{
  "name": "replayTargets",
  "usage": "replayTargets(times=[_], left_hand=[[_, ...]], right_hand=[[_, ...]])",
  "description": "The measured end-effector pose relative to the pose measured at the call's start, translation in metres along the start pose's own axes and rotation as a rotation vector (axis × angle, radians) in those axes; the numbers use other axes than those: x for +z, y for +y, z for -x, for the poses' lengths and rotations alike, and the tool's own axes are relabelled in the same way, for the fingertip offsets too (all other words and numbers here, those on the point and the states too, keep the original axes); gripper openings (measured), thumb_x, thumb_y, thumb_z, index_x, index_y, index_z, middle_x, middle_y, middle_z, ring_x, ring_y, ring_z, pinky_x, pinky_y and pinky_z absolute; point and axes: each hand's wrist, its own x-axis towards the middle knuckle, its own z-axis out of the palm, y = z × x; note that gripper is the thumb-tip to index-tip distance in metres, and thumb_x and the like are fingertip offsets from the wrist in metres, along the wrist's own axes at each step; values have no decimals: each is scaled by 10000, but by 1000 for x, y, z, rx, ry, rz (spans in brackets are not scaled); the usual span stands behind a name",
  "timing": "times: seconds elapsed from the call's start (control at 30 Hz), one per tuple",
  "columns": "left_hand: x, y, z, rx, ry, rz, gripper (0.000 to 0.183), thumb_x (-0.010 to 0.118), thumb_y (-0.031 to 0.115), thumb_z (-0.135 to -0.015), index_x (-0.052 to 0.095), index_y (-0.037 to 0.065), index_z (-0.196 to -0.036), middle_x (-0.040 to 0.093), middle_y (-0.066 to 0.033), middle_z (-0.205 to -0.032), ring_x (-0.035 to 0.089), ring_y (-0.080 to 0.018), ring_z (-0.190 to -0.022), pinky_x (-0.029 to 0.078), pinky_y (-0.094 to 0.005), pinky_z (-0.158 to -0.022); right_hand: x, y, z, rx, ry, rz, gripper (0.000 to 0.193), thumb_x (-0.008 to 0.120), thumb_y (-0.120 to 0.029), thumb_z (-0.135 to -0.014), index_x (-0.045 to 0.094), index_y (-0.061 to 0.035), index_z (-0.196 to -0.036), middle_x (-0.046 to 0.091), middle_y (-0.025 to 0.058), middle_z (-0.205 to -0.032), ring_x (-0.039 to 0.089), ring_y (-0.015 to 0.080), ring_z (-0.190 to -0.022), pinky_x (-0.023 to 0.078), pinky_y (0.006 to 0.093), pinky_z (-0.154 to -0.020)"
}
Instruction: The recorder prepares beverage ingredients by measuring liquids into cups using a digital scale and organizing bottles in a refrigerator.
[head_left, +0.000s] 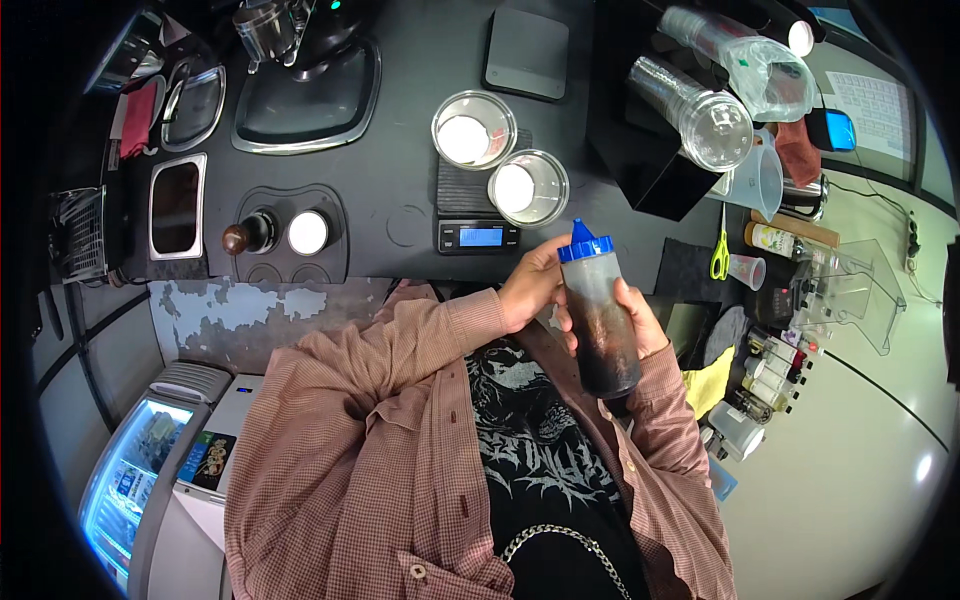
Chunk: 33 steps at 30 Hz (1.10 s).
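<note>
Squeeze bottle [603, 315] with a blue nozzle cap and dark syrup inside sits upright in both hands, held in front of the person's chest, just short of the dark surface [400, 190]. The left hand [533, 287] wraps its fingers around the upper part, near the cap. The right hand [637, 320] closes around the middle of the bottle from the far side, thumb and fingers gripping it. Both forearms, in pink checked sleeves, bend inward so the hands meet at the bottle.

Ahead of the hands, a digital scale [478, 212] with a lit blue display carries two clear cups [473, 130] [528, 187], each showing something white inside. The bottle appears to be at the stage of being readied, held rather than poured. Judging from the layout, dispensing would call for tipping the nozzle toward one cup and squeezing gently, since the bottle is well short of them now.

A tamper [248, 235] stands to the left, and sleeves of plastic cups [700, 110] lie to the right.
</note>
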Motion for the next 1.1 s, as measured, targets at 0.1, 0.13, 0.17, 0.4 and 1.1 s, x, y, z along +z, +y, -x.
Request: replayTargets(times=[0.1, 0.13, 0.17, 0.4, 1.1], left_hand=[[-9, -12, 2, 8, -78, 179, 368, 418, 159, -1096, 463, 96, -1456, 669, -59, -1053, 682, -141, -801, 605, -295, -669], [-11, -17, 1, 12, -76, 184, 368, 418, 159, -1096, 463, 96, -1456, 669, -59, -1053, 682, -141, -801, 605, -295, -669], [-12, -22, 0, 24, -92, 194, 377, 386, 152, -1096, 454, 105, -1464, 647, -50, -1042, 663, -136, -811, 601, -297, -677], [-5, -16, 8, 52, -307, 401, 516, 378, 441, -1074, 395, 140, -1493, 604, -48, -999, 662, -211, -835, 539, -442, -870], [37, -8, -7, 404, -248, 92, 764, 369, 707, -1007, 287, 72, -1425, 583, -90, -1176, 659, -128, -934, 565, -286, -796]], right_hand=[[-4, -8, 0, 136, 63, -121, 704, 556, -583, -988, 578, 68, -1254, 665, 190, -1005, 697, 274, -796, 590, 355, -735], [-6, -10, 0, 142, 65, -118, 704, 556, -583, -988, 578, 68, -1254, 665, 190, -1005, 697, 274, -796, 590, 355, -735], [-8, -12, 1, 155, 95, -82, 711, 533, -593, -996, 580, 69, -1251, 665, 185, -986, 693, 268, -774, 589, 351, -714], [7, -35, -1, 210, 151, 29, 714, 491, -631, -999, 604, 51, -1177, 662, 162, -932, 678, 254, -711, 581, 342, -654], [88, -122, -28, 573, 442, 500, 598, 641, -551, -971, 575, -33, -1264, 695, 160, -946, 711, 261, -701, 617, 352, -611]])
